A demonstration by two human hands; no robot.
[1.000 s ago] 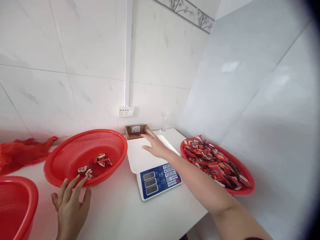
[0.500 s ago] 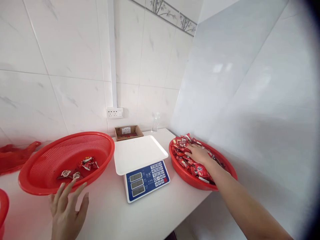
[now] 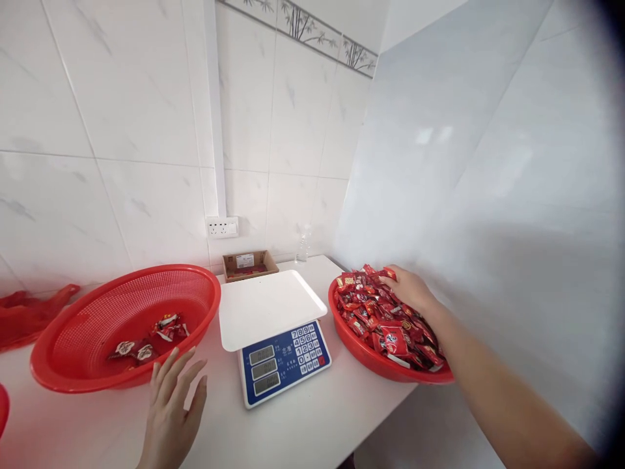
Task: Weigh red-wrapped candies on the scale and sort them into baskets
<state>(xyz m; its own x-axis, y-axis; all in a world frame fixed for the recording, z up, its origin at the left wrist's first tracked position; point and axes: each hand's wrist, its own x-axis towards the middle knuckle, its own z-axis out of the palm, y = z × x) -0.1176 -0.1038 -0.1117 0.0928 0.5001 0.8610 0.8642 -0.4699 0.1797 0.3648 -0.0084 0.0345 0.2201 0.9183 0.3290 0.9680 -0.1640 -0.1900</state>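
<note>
My left hand (image 3: 173, 404) hovers above the table's front part, near the rim of the left red basket (image 3: 53, 381), fingers apart and holding nothing. A few wrapped packets (image 3: 144, 352) lie in that basket. On the right, a red basin (image 3: 359, 355) is heaped with red packets (image 3: 375, 306). My right hand (image 3: 407, 286) rests at the heap's back right edge, its fingertips closed on a red packet. Between basket and basin stands a white scale with a bare tray (image 3: 271, 306) and a blue keypad panel (image 3: 286, 361).
Behind the scale are a small cardboard box (image 3: 249, 264) and a clear bottle (image 3: 303, 244). A red mesh bag (image 3: 29, 316) lies at the far left. Part of another red container (image 3: 2, 410) shows at the left edge. Tiled walls enclose the white table (image 3: 312, 423).
My left hand has moved right, away from the left basket. My right hand has shifted right and back across the heap, and its fingers have closed on a packet.
</note>
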